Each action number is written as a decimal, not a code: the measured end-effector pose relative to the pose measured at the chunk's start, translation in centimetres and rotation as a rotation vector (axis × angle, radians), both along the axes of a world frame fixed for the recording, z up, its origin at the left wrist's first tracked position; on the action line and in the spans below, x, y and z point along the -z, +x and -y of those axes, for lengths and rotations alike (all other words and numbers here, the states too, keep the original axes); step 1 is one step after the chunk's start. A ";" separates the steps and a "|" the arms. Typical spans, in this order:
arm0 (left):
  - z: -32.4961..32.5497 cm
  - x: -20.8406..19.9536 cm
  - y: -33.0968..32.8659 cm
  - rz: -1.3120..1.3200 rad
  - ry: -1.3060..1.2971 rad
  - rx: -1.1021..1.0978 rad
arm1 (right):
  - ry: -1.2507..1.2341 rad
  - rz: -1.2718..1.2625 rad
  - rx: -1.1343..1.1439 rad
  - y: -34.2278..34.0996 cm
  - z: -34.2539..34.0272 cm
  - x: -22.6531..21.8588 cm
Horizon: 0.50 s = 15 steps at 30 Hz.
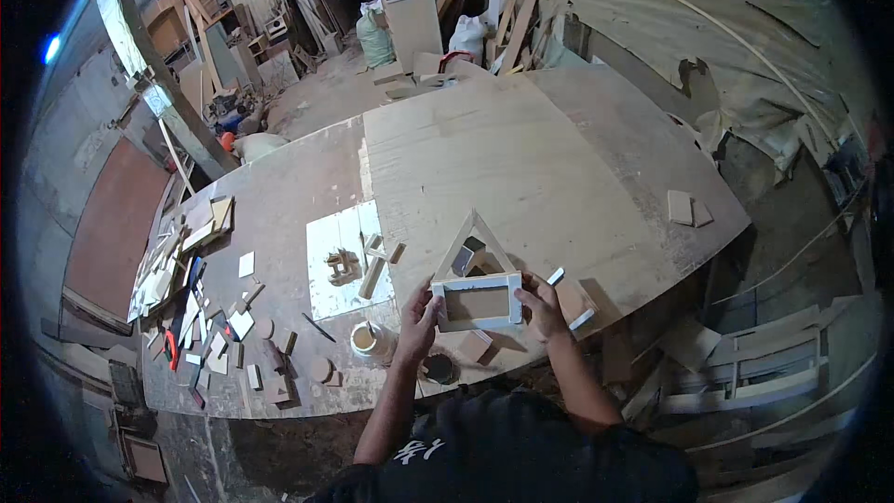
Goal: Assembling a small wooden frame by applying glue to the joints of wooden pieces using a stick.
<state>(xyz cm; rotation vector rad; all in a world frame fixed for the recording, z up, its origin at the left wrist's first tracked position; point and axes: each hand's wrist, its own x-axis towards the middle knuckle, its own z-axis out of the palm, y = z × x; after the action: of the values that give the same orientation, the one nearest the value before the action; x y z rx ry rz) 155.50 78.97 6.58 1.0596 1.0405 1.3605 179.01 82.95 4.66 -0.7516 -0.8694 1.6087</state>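
Note:
Between my two hands is a small wooden house-shaped frame (480,325), with a rectangular box below and a triangular peak on top. My left hand (419,319) is closed on the box's left side, thumb on its front edge. On the opposite side my right hand (541,305) grips the box in the same way. The frame is held over the table's near edge. Close to my left wrist stand an open jar of pale paste (367,343) and a dark round container (439,369). A small wood block (477,346) lies just below the frame.
The large plywood table (494,144) carries a white board (321,233) with small wooden pieces. Scrap wood (179,251), red-handled pliers (171,351) and a thin dark stick (318,327) lie left. A wood block (577,301) sits right. A post (168,84) rises beyond the table.

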 end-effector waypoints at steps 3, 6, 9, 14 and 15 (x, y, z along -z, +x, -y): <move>0.0 0.3 0.3 -0.025 0.000 -0.029 | -0.009 -0.036 0.010 0.2 0.0 0.4; -0.1 0.4 0.5 0.006 -0.035 -0.024 | -0.035 -0.019 0.019 0.5 0.0 0.7; -0.1 0.2 0.5 -0.012 -0.057 0.007 | -0.017 -0.015 0.016 0.7 0.0 0.8; -0.3 0.0 0.1 0.057 -0.118 0.069 | 0.013 0.002 0.076 0.3 0.4 0.7; -0.3 0.0 -0.1 0.033 -0.109 0.082 | -0.015 0.016 0.080 0.3 0.5 0.5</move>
<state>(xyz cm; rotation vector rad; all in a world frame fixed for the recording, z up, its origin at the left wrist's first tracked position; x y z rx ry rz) 155.45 79.31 6.55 0.9856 1.0239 1.2378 179.35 82.46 4.12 -0.8011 -0.8294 1.5421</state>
